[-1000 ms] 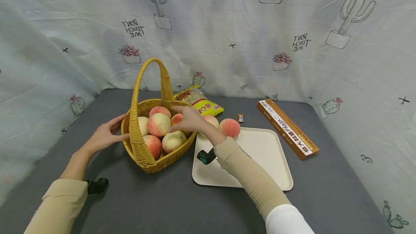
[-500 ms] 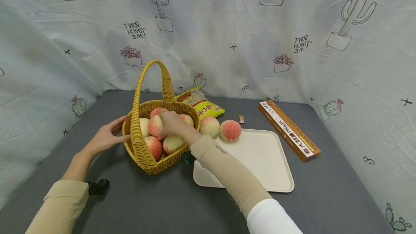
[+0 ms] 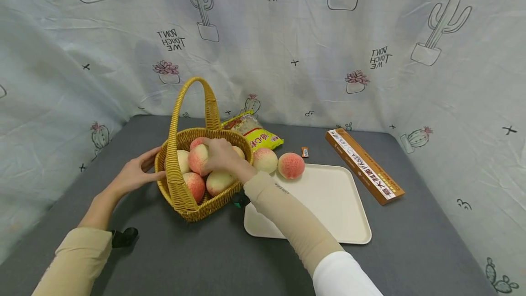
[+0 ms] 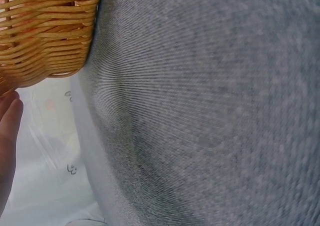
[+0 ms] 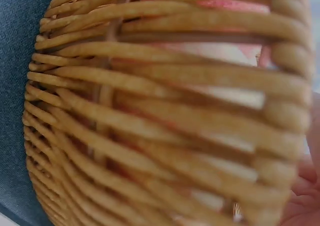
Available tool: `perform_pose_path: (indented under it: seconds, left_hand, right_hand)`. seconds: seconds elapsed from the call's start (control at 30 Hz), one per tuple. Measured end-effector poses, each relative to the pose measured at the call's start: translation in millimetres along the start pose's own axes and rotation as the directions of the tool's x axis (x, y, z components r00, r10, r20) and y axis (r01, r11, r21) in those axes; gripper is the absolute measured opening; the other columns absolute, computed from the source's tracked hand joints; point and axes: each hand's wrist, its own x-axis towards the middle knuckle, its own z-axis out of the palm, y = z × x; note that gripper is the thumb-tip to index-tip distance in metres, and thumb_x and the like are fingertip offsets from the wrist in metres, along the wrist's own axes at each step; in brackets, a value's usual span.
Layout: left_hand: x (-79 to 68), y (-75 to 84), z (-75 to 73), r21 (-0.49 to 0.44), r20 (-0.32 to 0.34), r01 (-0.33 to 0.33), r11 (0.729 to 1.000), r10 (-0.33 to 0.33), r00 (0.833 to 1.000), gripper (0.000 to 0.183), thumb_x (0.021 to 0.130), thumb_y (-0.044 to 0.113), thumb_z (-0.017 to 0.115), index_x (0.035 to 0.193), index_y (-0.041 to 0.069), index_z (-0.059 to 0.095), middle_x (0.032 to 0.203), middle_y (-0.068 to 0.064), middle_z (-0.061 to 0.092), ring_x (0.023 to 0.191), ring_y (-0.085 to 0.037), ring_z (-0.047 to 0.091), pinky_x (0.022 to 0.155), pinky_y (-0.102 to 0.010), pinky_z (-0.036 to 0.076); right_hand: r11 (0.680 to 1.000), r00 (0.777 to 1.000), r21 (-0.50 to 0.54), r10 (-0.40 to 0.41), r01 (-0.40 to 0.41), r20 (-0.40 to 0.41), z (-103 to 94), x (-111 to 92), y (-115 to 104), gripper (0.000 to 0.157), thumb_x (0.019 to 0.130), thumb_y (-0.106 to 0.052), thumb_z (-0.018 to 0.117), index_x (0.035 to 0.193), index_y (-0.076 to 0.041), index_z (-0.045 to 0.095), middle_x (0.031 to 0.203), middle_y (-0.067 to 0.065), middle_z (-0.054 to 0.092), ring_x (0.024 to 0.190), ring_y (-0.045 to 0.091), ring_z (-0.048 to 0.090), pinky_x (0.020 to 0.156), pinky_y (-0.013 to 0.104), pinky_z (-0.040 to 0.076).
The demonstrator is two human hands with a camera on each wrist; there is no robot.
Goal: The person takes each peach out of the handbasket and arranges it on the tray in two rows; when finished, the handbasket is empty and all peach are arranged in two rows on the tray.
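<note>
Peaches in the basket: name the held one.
The middle peach, blushed red: the right hand grips it, while the other peaches lie around it, ungripped.

2 arms (image 3: 293, 218) extended — left hand (image 3: 133, 175) spread, right hand (image 3: 223, 155) curled.

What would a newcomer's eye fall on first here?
Probably the tall-handled wicker basket holding pinkish peaches, left of centre on the grey table. The right hand is inside it, gripping one. Next comes the pale tray to the basket's right, two more peaches at its far left corner.

The handle (image 3: 174, 140) stands left of the right grip (image 3: 223, 155); above is free.
</note>
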Motion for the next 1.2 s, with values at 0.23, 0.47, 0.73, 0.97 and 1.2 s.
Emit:
perform_pose_path:
  seconds: [0.23, 0.47, 0.73, 0.97, 1.2]
  left_hand:
    - [-0.1, 0.5, -0.3, 0.004, -0.006, -0.001, 1.000, 0.001, 1.000, 0.090, 0.091, 0.026, 0.070, 0.154, -0.005, 0.013, 0.153, -0.034, 0.018, 0.137, -0.053, 0.024, 0.108, -0.064, 0.030]
    - [-1.1, 0.1, -0.7, 0.007, -0.003, 0.005, 1.000, -0.005, 1.000, 0.090, 0.091, 0.026, 0.070, 0.154, -0.005, 0.013, 0.153, -0.035, 0.018, 0.137, -0.053, 0.025, 0.108, -0.064, 0.031]
    - [-1.8, -0.5, 0.2, 0.010, -0.010, 0.008, 1.000, -0.008, 1.000, 0.091, 0.091, 0.026, 0.071, 0.154, -0.005, 0.013, 0.152, -0.035, 0.018, 0.136, -0.054, 0.025, 0.108, -0.064, 0.031]
    - [-1.2, 0.3, 0.6, -0.003, -0.005, 0.020, 1.000, -0.020, 1.000, 0.092, 0.091, 0.027, 0.071, 0.154, -0.004, 0.013, 0.153, -0.035, 0.018, 0.137, -0.053, 0.024, 0.108, -0.063, 0.031]
    - [0.2, 0.7, -0.2, -0.030, 0.006, 0.012, 0.999, -0.012, 1.000, 0.091, 0.091, 0.025, 0.071, 0.155, -0.003, 0.012, 0.154, -0.034, 0.018, 0.138, -0.052, 0.023, 0.109, -0.062, 0.030]
  right_hand:
    - [0.998, 0.995, 0.058, 0.043, -0.038, -0.090, -8.2, -12.8, 4.5, 0.076, 0.069, -0.025, 0.088, 0.137, -0.013, 0.057, 0.111, 0.004, 0.067, 0.092, 0.015, 0.062, 0.070, 0.021, 0.052]
    - [0.989, 0.985, 0.144, 0.065, -0.041, -0.163, -17.5, -28.1, 14.9, 0.083, 0.066, -0.027, 0.090, 0.140, -0.010, 0.055, 0.120, 0.008, 0.065, 0.102, 0.021, 0.063, 0.078, 0.026, 0.055]
    - [0.945, 0.972, 0.328, 0.074, 0.002, -0.221, -27.8, -48.9, 26.2, 0.083, 0.066, -0.021, 0.091, 0.139, -0.008, 0.055, 0.125, 0.010, 0.064, 0.106, 0.020, 0.064, 0.083, 0.022, 0.055]
    - [0.882, 0.970, 0.471, 0.094, 0.024, -0.226, -36.0, -66.2, 36.8, 0.083, 0.067, -0.010, 0.090, 0.141, -0.004, 0.052, 0.128, 0.015, 0.061, 0.112, 0.023, 0.064, 0.088, 0.026, 0.056]
    - [0.838, 0.963, 0.545, 0.142, 0.005, -0.228, -44.0, -79.1, 44.9, 0.082, 0.067, -0.005, 0.089, 0.140, -0.002, 0.052, 0.130, 0.015, 0.060, 0.117, 0.024, 0.061, 0.091, 0.027, 0.055]
